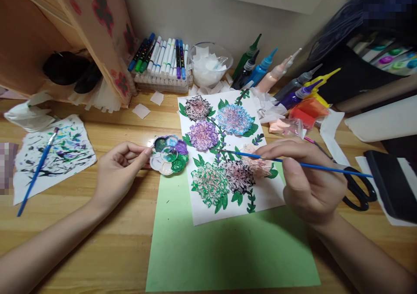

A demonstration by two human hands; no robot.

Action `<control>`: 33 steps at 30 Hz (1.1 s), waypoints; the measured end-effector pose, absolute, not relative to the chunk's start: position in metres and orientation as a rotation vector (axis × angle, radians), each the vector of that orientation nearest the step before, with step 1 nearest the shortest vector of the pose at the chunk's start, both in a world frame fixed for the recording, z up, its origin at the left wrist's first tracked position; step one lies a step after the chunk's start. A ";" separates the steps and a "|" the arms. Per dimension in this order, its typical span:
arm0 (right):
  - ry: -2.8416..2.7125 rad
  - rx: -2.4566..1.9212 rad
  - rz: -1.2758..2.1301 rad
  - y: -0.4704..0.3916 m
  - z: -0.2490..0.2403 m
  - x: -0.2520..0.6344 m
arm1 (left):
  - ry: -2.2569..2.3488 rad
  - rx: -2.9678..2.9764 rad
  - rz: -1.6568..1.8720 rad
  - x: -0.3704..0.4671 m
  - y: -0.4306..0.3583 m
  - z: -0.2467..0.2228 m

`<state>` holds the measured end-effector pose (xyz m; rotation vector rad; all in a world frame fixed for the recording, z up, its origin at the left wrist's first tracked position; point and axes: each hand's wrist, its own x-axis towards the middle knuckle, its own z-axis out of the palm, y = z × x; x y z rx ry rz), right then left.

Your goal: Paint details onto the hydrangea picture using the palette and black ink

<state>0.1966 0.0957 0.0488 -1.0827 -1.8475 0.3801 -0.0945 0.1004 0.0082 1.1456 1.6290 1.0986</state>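
Between thumb and fingers, my left hand (122, 170) grips the rim of a small flower-shaped paint palette (157, 162) with green, purple, blue and pale paint in its wells. My right hand (314, 181) is closed around a thin blue paintbrush (325, 169). The brush tip points left and lies over the middle of a white sheet (205, 213) bearing raised textured flowers, such as a green-edged flower (210, 184) and a blue-pink flower (235, 119), with painted green leaves. Whether the tip touches the paper I cannot tell. Part of a peach flower is hidden behind my right hand.
Green paper (228, 255) lies under the sheet. At left, another brush (39, 174) rests on a paint-stained tissue (70, 155). Behind are markers (163, 57), a glass bowl (210, 64) of paper scraps and several paint bottles (260, 70). Scissors (360, 194) lie at right beside a black object (391, 181).
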 end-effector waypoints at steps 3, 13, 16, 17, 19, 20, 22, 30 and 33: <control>-1.897 -1.022 0.499 0.097 0.053 0.185 | 1.598 1.133 1.104 -0.095 0.100 0.007; -2.196 -0.825 0.438 0.109 0.055 0.154 | 1.527 1.104 1.094 -0.096 0.099 0.005; -2.197 -0.822 0.402 0.109 0.055 0.155 | 1.518 1.105 1.096 -0.097 0.099 0.005; -2.206 -0.822 0.394 0.109 0.055 0.156 | 1.518 1.107 1.095 -0.097 0.099 0.005; -2.218 -0.823 0.387 0.109 0.055 0.156 | 1.526 1.115 1.087 -0.097 0.099 0.005; -2.220 -0.823 0.385 0.109 0.055 0.155 | 1.532 1.120 1.083 -0.096 0.099 0.006; -2.229 -0.811 0.376 0.108 0.055 0.155 | 1.543 1.133 1.075 -0.097 0.099 0.006; -2.229 -0.763 0.362 0.108 0.053 0.153 | 1.530 1.135 1.074 -0.098 0.099 0.006; -2.245 -0.744 0.332 0.109 0.051 0.152 | 1.537 1.138 1.067 -0.097 0.099 0.006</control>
